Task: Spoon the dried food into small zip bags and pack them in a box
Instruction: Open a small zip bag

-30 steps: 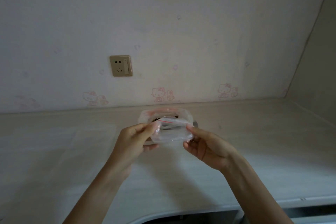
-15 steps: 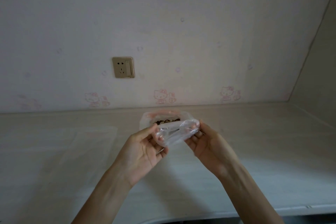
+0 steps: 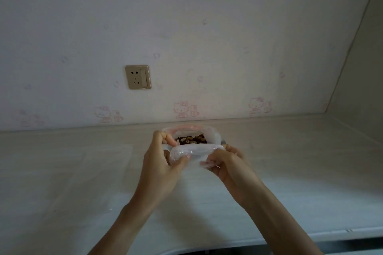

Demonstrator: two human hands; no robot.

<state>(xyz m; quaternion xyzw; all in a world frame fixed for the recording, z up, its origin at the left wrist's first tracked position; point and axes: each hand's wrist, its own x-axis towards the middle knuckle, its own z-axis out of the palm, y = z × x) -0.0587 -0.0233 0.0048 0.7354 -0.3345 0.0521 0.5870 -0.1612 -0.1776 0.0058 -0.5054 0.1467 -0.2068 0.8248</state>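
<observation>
My left hand (image 3: 163, 163) and my right hand (image 3: 226, 163) both pinch a small clear zip bag (image 3: 194, 152) above the pale counter (image 3: 290, 161), each at one end. Just behind the bag stands a larger clear bag (image 3: 213, 135) with a pink-red zip edge, its mouth wide and dark brown dried food (image 3: 191, 139) showing inside. My left fingers curl over that larger bag's near-left rim. No spoon and no box are in view.
Flat clear plastic sheets or bags (image 3: 99, 163) lie on the counter to the left. A gold wall socket (image 3: 137, 77) sits on the cartoon-cat wallpaper behind. A side wall (image 3: 360, 89) closes the right end. The counter's front edge (image 3: 310, 234) runs below my arms.
Both hands have turned and drawn the small bag out lengthwise and lower in front of the big bag. The dried food now shows more plainly.
</observation>
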